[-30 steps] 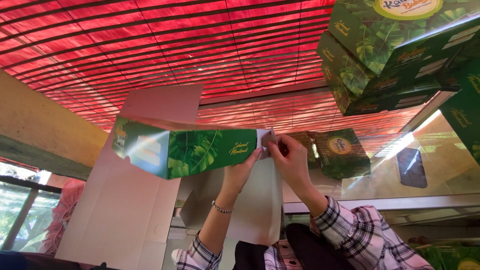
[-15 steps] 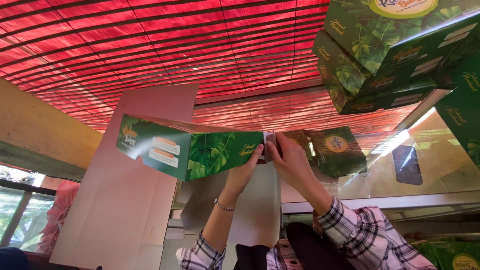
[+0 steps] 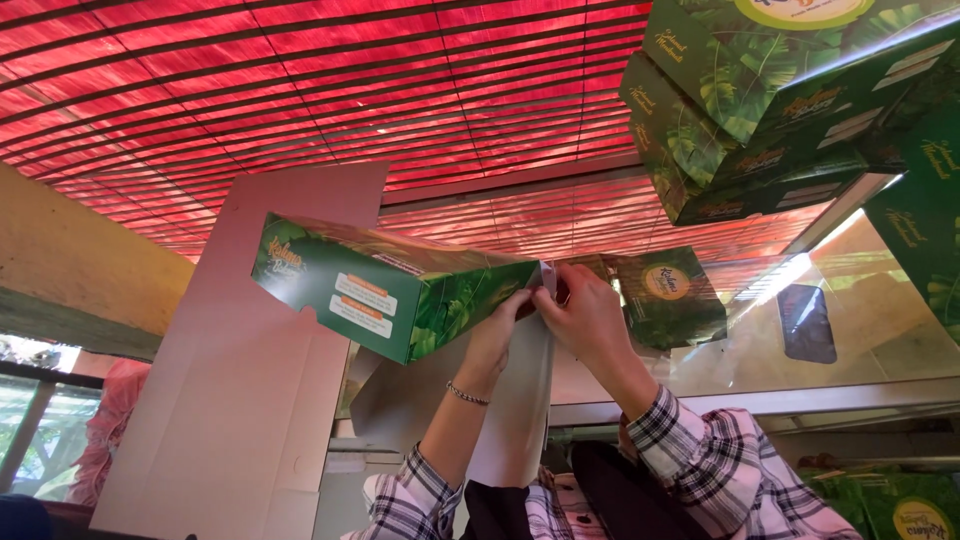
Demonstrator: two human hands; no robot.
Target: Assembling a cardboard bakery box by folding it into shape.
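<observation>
Tilted further, green carton points long axis up-left; both hands' grip pinches its right end

Glossy printed cardboard box, plaid cloth sleeves

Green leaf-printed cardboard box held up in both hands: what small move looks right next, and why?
Probably press the end flap shut. Both hands, left and right, pinch at the near end of the green leaf-printed cardboard box, where a pale flap edge shows between the fingertips, apparently not yet tucked in.
</observation>
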